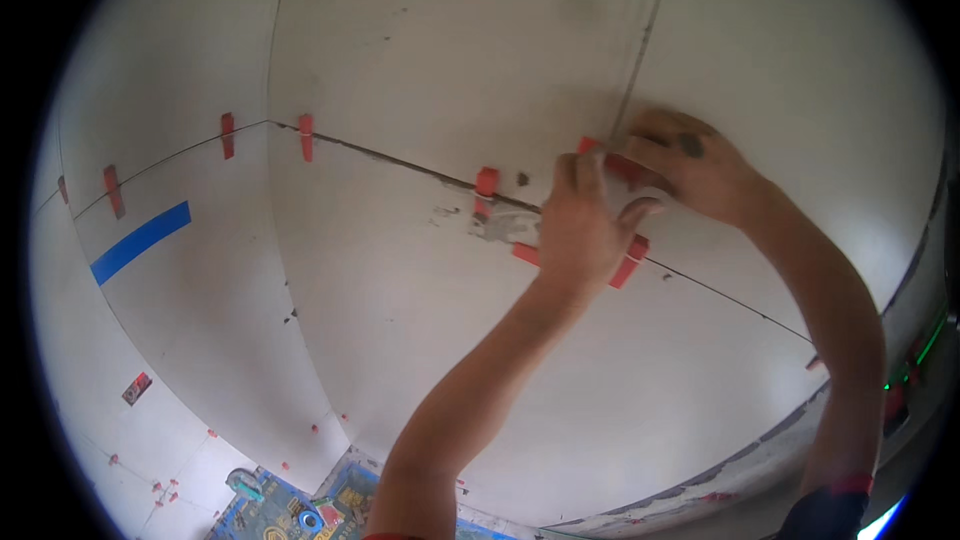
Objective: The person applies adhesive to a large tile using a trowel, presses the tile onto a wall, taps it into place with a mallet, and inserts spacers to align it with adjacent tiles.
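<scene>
Large pale wall tiles [440, 70] meet at a horizontal seam and a vertical seam. Where these joints cross, my left hand [585, 225] rests against the wall, fingers pointing up and thumb held apart. Its fingertips are beside a red tile-levelling wedge [588, 145]. My right hand [700, 168] curls from the right over another red wedge [628, 172], its fingers closed on it; part of that wedge is hidden. Below my left hand, a red wedge [630, 262] sits on the seam, and another [525, 254] pokes out to the left of the wrist.
More red wedges [486, 190] sit along the seam to the left, some past the corner. Blue tape [140, 242] sticks to the left wall. A tape roll [311, 520] lies on the covered floor below. Green light [930, 340] shows at the far right.
</scene>
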A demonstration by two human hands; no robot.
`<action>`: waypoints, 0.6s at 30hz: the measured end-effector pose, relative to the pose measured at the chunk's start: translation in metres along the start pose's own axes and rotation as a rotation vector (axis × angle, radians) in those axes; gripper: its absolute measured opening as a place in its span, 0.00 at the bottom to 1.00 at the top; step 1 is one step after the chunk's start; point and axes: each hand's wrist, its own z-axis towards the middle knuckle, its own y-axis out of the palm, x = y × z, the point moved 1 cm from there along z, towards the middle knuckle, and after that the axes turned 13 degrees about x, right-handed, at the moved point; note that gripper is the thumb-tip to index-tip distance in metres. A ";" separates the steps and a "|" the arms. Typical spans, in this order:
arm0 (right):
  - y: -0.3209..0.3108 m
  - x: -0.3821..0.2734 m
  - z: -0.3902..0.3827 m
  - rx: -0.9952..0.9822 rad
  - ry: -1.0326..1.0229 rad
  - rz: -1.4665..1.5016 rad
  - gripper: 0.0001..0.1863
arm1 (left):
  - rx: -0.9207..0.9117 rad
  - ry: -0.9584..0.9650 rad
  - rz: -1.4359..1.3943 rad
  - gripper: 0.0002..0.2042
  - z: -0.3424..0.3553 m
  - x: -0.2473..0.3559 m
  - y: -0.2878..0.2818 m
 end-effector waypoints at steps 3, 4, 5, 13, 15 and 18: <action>0.000 -0.003 0.022 -0.159 0.178 0.108 0.17 | 0.009 -0.083 0.032 0.29 0.004 -0.006 0.003; 0.001 -0.002 0.026 -0.158 0.171 0.120 0.17 | 0.012 -0.087 0.045 0.29 0.004 -0.010 0.004; 0.002 0.001 0.028 -0.188 0.109 0.094 0.18 | 0.049 -0.014 0.020 0.28 0.003 -0.013 0.005; 0.001 0.014 0.016 -0.003 -0.181 -0.005 0.17 | 0.132 0.027 -0.142 0.20 -0.006 0.005 0.021; 0.011 0.006 0.014 0.111 -0.239 -0.033 0.17 | 0.182 0.170 0.070 0.17 -0.003 0.002 0.015; 0.024 0.003 0.022 -0.124 -0.088 0.067 0.17 | 0.098 0.179 0.141 0.13 0.003 -0.018 0.001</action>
